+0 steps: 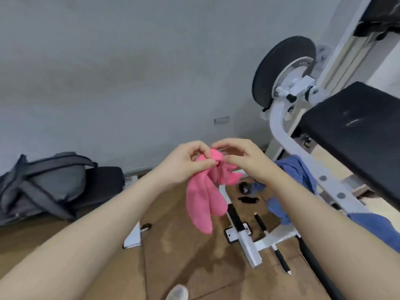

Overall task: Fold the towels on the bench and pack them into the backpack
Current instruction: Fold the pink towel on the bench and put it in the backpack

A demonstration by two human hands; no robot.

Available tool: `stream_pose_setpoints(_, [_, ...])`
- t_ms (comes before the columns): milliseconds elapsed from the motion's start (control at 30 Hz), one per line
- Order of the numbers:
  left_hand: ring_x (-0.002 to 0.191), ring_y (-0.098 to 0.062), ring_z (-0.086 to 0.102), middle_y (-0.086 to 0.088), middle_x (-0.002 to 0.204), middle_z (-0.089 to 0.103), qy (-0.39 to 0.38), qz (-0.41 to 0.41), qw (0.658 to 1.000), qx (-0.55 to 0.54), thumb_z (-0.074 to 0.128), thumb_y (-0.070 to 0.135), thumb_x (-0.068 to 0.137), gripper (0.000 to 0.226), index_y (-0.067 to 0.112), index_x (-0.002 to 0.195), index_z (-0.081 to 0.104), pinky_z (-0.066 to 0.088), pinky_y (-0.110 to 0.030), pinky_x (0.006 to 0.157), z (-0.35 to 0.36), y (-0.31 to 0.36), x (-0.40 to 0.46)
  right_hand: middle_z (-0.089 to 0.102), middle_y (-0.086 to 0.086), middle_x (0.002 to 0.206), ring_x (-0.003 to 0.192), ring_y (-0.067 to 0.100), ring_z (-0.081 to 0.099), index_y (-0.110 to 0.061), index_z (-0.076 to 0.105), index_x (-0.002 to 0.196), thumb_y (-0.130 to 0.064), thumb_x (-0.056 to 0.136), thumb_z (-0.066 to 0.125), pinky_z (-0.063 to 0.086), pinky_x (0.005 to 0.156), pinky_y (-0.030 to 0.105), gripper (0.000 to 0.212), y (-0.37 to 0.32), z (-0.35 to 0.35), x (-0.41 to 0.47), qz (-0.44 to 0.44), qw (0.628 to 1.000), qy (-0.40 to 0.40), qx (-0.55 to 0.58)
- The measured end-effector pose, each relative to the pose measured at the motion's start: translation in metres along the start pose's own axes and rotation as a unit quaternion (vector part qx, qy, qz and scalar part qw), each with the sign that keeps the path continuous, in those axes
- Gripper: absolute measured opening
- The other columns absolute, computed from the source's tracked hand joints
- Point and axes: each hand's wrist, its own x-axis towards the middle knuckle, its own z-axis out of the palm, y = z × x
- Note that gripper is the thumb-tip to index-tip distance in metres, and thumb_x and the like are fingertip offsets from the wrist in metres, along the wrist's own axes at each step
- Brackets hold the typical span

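A pink towel (202, 200) hangs bunched in the air in front of me, above the floor. My left hand (186, 163) pinches its upper edge between thumb and fingers. My right hand (242, 159) pinches the same upper edge just to the right, the two hands almost touching. A blue towel (290, 169) is draped over the white frame of the bench (355, 131) at the right, hanging down both sides. The grey backpack (45, 182) lies on the floor against the wall at the far left, well apart from both hands.
The black padded bench and its white metal frame (244, 239) fill the right side, with a black weight plate (281, 68) behind. Small dark items (247, 200) lie on the wooden floor below the towel. A shoe tip (177, 293) shows at the bottom edge.
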Motion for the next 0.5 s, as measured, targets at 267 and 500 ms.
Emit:
stream_pose_setpoints(267, [0.054,0.002,0.044,0.011,0.064,0.053,0.185,-0.075,0.937,0.286,0.066,0.031,0.082,0.02,0.021,0.071,0.054,0.034,-0.012,0.054,-0.048,-0.019,-0.15,0.06,0.003,0.08,0.074,0.006,0.056,-0.012,0.061,0.083,-0.004,0.081,0.064,0.045,0.071,0.017,0.009,-0.021,0.137,0.031,-0.029,0.95,-0.283,0.132])
stream_pose_setpoints(500, [0.067,-0.006,0.049,0.008,0.081,0.056,0.363,-0.17,0.877,0.265,0.061,0.023,0.087,0.023,0.02,0.106,0.05,0.038,-0.018,0.065,-0.116,-0.058,-0.305,0.051,-0.003,0.069,0.06,0.006,0.045,-0.018,0.054,0.072,0.004,0.08,0.063,0.038,0.059,0.014,0.026,-0.095,0.289,0.054,-0.11,0.927,-0.35,0.082])
